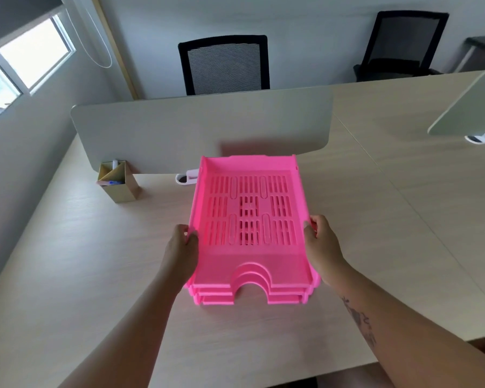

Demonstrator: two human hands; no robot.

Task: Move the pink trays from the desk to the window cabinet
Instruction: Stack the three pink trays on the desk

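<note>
where gripped, pink trays (251,219) between hands

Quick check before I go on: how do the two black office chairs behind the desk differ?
The nearer chair stands right behind the grey divider panel, facing the stacked pink trays; the far chair sits further right, opposite the neighbouring desk. The nearer chair's mesh back looks pale and striped; the far chair's looks dark. The far chair's seat shows; the nearer chair's is hidden. Both have black frames and stand empty.

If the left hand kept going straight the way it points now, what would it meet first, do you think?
The left hand points away, along the pink trays' left side; probably the white clip at the divider's base, though depth is unclear.
</note>
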